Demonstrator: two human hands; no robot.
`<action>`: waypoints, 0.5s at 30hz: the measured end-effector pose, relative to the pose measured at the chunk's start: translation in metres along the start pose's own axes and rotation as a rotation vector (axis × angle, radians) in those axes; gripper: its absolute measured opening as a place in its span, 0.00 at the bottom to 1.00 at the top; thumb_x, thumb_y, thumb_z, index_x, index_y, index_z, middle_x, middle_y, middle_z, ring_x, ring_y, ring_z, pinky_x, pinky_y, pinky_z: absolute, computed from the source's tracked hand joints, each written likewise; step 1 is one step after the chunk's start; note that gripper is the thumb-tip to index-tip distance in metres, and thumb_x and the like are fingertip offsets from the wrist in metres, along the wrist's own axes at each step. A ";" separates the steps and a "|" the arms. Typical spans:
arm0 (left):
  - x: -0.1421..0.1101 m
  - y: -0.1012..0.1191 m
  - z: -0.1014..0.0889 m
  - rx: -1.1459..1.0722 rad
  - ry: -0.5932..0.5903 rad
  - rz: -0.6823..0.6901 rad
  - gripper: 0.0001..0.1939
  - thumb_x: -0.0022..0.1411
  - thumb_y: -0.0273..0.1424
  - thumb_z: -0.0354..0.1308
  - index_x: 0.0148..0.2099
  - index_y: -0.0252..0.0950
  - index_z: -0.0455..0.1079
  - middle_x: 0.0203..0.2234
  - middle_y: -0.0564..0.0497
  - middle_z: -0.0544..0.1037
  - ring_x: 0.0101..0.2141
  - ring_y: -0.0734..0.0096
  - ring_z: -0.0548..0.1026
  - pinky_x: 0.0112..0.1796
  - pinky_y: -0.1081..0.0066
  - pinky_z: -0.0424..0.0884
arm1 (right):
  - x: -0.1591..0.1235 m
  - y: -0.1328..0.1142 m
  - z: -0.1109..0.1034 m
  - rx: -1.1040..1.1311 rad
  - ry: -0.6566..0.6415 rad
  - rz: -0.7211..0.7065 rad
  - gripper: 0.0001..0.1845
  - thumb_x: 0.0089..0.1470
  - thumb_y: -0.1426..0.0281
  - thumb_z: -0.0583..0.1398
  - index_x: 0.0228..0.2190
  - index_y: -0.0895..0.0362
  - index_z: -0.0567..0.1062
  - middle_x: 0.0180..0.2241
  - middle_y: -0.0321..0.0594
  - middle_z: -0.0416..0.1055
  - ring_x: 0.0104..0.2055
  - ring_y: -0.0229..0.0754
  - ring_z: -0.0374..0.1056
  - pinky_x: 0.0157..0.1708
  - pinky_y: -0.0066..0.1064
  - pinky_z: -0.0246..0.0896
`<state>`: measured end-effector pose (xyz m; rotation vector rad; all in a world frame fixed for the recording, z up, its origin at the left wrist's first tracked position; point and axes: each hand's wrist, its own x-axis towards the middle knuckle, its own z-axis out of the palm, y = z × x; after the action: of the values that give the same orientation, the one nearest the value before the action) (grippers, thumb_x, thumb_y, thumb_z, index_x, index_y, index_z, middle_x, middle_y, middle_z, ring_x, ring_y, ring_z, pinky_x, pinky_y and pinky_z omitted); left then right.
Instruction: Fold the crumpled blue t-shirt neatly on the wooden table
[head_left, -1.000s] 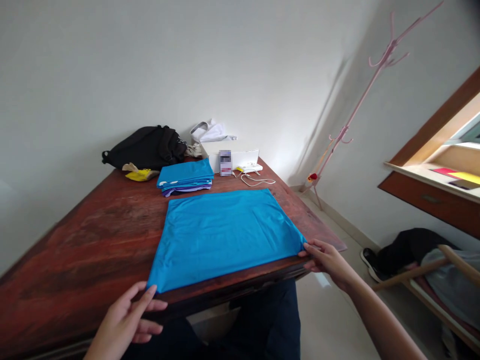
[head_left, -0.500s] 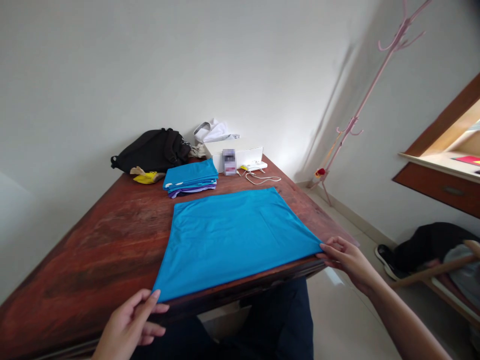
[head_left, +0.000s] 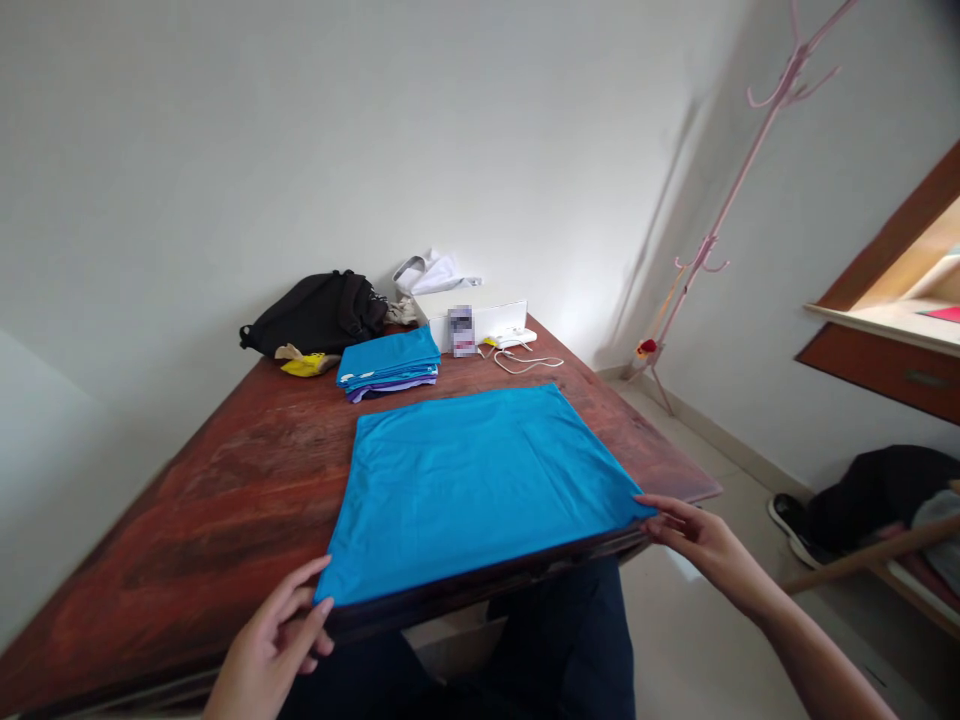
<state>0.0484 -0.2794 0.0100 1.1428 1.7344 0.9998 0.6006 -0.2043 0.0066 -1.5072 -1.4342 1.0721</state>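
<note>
Two hands pinch the near corners of a blue cloth (head_left: 480, 480) spread flat on the table (head_left: 225, 500): left hand (head_left: 274, 640) and right hand (head_left: 694, 540), fingers clamped on its edge, seemingly keeping it taut.

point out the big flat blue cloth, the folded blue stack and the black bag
big flat blue cloth (head_left: 480, 480), head view, middle of its top face
folded blue cloth stack (head_left: 390, 362), head view, top layer
black fabric bag (head_left: 319, 312), head view, its bulging body

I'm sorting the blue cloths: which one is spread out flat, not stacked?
The large blue cloth at the table's near edge, its near corners at the left hand and right hand; the folded stack lies behind it.
</note>
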 end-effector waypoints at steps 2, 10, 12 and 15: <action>0.001 -0.003 -0.001 0.055 -0.048 0.044 0.38 0.48 0.56 0.66 0.55 0.40 0.69 0.28 0.50 0.80 0.25 0.61 0.78 0.25 0.70 0.74 | 0.001 0.005 0.001 -0.055 0.071 -0.033 0.30 0.46 0.50 0.68 0.45 0.56 0.80 0.32 0.44 0.79 0.38 0.52 0.76 0.43 0.41 0.73; 0.001 -0.004 -0.007 0.411 0.180 0.362 0.20 0.51 0.52 0.63 0.41 0.45 0.80 0.33 0.48 0.82 0.32 0.60 0.80 0.39 0.70 0.75 | 0.006 0.018 0.006 -0.205 0.262 -0.110 0.21 0.47 0.54 0.65 0.40 0.52 0.82 0.34 0.40 0.81 0.35 0.50 0.75 0.39 0.38 0.72; 0.000 -0.003 -0.009 0.467 0.201 0.470 0.18 0.56 0.50 0.60 0.40 0.45 0.80 0.39 0.47 0.81 0.39 0.57 0.80 0.44 0.69 0.74 | 0.006 0.020 0.006 -0.243 0.284 -0.127 0.19 0.49 0.55 0.64 0.39 0.52 0.82 0.35 0.40 0.81 0.35 0.50 0.75 0.39 0.38 0.71; -0.002 -0.005 -0.011 0.483 0.223 0.550 0.18 0.61 0.49 0.57 0.41 0.44 0.79 0.45 0.44 0.79 0.46 0.55 0.78 0.52 0.65 0.71 | 0.006 0.021 0.006 -0.257 0.300 -0.145 0.18 0.50 0.55 0.63 0.39 0.52 0.82 0.36 0.41 0.80 0.34 0.50 0.75 0.39 0.39 0.70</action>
<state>0.0372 -0.2847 0.0097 1.9557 1.9455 1.0829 0.6023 -0.2001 -0.0152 -1.6341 -1.4798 0.5620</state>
